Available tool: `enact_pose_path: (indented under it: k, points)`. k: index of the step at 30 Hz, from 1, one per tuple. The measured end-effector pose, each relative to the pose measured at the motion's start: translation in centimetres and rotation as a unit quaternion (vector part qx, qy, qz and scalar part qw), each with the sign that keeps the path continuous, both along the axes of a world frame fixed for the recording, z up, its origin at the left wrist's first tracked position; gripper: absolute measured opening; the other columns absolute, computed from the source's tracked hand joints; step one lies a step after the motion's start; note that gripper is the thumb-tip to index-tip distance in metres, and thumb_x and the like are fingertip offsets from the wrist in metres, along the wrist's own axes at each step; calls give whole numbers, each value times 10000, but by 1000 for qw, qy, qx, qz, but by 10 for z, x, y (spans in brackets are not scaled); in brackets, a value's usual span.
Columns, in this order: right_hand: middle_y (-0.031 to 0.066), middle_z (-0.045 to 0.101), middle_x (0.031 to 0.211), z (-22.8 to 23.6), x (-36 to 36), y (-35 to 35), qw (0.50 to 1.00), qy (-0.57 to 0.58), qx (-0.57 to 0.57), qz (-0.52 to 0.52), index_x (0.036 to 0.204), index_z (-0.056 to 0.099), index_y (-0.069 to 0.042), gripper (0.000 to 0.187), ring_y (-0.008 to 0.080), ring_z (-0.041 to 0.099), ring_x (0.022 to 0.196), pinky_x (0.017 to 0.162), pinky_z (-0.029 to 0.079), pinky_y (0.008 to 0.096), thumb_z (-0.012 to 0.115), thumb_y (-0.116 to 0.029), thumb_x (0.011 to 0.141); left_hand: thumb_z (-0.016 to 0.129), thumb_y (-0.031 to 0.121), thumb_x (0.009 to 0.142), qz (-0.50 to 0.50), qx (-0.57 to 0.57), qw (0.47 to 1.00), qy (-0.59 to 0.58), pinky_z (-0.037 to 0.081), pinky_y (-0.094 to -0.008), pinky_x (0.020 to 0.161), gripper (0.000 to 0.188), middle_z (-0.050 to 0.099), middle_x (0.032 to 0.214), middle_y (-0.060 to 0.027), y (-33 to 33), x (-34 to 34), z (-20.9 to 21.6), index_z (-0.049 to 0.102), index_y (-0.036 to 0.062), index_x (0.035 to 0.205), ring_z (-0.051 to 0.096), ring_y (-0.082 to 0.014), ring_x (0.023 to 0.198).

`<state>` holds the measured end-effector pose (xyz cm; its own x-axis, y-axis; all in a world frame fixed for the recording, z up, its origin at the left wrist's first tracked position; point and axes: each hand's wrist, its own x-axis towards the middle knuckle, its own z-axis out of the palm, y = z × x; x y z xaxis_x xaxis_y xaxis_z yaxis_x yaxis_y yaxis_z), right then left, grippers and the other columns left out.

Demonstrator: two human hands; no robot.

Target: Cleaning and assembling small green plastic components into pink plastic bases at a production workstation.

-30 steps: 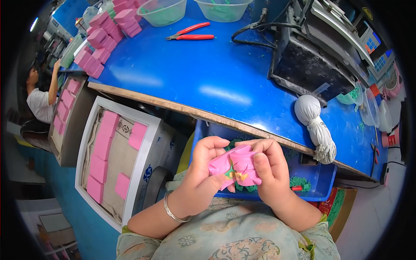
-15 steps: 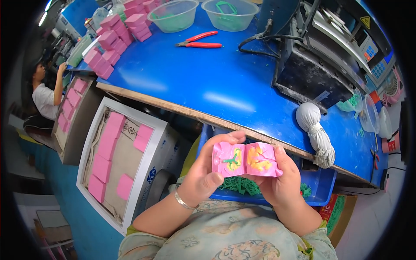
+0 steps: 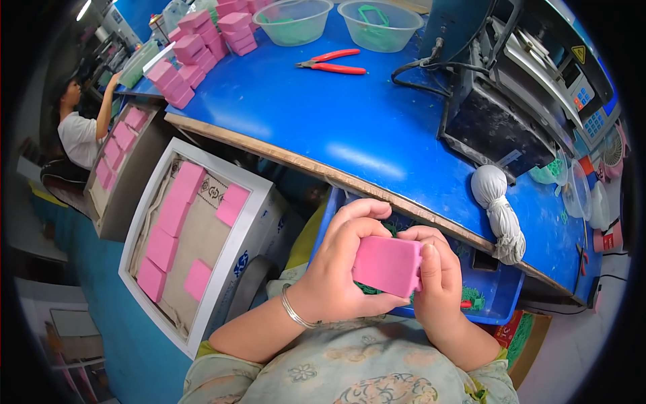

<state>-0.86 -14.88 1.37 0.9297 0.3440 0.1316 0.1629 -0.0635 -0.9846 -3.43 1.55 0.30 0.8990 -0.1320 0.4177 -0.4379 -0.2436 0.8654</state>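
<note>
A pink rubbery mold (image 3: pixel 387 264), closed into a block, is between my two hands in front of my body. My left hand (image 3: pixel 336 269) wraps round its left side, thumb along the lower edge and fingers behind. My right hand (image 3: pixel 437 273) grips the right side, its thumb pressed against the bumpy edge. The mold's inner faces are hidden. Below it sits a blue tray (image 3: pixel 494 314) holding green stringy pieces (image 3: pixel 474 296), partly covered by my hands.
On the blue table (image 3: pixel 269 114) lie red-handled cutters (image 3: pixel 336 62), stacked pink blocks (image 3: pixel 195 47), two clear bowls (image 3: pixel 296 27) (image 3: pixel 380 30) and a white cloth bundle (image 3: pixel 494 202). A dark machine (image 3: pixel 501 108) stands right. A box (image 3: pixel 202 269) holds pink blocks; a person (image 3: pixel 79 135) sits far left.
The pink mold lay spread open, showing yellow and green inside; now it is folded shut, a plain pink face upward. My hands have closed in round it. The view has shifted slightly.
</note>
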Motion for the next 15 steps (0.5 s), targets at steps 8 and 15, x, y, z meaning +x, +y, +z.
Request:
enact_pose_path:
  k: [8,15]
  points:
    - [100,510,814,3,-8,8,981,-123,-99,112,763,518,1,97,169,493,679,573,414,263,597,-53,780,297,685,810,44,-654,698,290,461,-337,732,680,518,696,-91,1,12,10,478,30,836,521,-215,668]
    - [87,467,688,-2,-13,7,963,-127,-110,210,708,501,-11,182,193,455,545,466,375,288,663,-90,733,378,744,762,-117,-739,585,313,342,-275,519,679,393,625,-23,11,8,10,436,68,777,370,-129,543]
